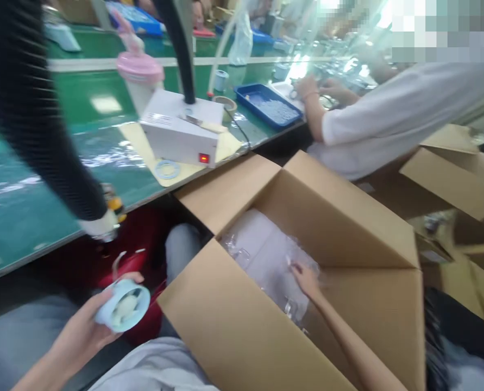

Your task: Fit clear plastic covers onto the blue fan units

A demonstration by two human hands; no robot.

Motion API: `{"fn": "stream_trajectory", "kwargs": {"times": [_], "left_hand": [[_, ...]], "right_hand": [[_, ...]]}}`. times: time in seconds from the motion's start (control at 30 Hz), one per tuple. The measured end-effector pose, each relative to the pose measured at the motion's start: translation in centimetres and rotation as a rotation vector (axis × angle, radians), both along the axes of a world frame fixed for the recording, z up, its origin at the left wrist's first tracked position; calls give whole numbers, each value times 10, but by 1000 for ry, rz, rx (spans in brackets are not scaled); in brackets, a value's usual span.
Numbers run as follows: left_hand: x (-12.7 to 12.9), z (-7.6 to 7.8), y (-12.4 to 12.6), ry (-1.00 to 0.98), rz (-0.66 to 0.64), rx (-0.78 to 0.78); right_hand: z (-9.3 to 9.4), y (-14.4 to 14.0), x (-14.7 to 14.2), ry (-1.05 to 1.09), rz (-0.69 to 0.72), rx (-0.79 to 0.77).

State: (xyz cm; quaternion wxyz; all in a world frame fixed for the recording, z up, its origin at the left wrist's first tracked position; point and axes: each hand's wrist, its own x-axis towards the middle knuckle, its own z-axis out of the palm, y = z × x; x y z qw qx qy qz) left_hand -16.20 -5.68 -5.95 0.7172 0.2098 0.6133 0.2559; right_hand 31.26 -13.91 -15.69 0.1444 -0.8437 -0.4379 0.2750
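In my left hand [89, 320] is a light-blue round fan housing [105, 314], held at its side with the fingers wrapped round it. Its open face shows a pale hub and blades, and a thin light wire rises behind it. My right hand [307, 279] reaches down into an open cardboard box [347, 228]. Its fingers are closed at the clear plastic packaging [266, 255] inside, over whitish contents. The fingertips are small and blurred there. What lies beneath the plastic is hidden.
A black ribbed hose [62, 125] with a powered tip hangs at left. On the green bench [82, 141] stand a white control box [180, 130], a pink-lidded cup [139, 70] and a blue tray [268, 106]. A co-worker's sleeve [372, 108] and more cartons [453, 174] are at right.
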Motion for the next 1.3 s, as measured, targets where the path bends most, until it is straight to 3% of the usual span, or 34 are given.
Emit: {"fn": "stream_trajectory", "kwargs": {"times": [0.07,0.13,0.17,0.27,0.33,0.4,0.47,0.6,0.7,0.8,0.97,1.13,1.2,1.3], "left_hand": [[8,9,0,-144,-50,36],[13,14,3,-205,-147,132],[13,16,5,-215,-192,173],[5,28,9,-192,-310,227],[-6,42,7,-66,-483,373],[-18,56,3,151,-658,621],[-30,68,-3,349,-742,812],[-48,71,-15,487,-650,876],[-55,60,-22,435,-477,864],[-59,46,-26,362,-386,879],[-60,35,-26,269,-439,958],[-58,42,-23,-39,-453,751],[-57,44,-24,-94,-396,689],[-58,46,-28,-180,-291,586]], "right_hand": [[32,15,-20,44,106,163],[68,26,-60,117,287,330],[86,29,-88,146,484,462],[128,35,-183,10,991,584],[140,40,-239,-145,1127,669],[143,50,-277,-262,1126,689],[143,60,-298,-267,1130,632],[146,70,-314,162,1151,418],[156,70,-322,471,1005,326],[163,71,-327,632,854,273],[160,76,-325,807,627,214],[157,81,-320,1009,474,146],[158,82,-317,1063,543,155],[159,78,-314,897,842,289]]}}
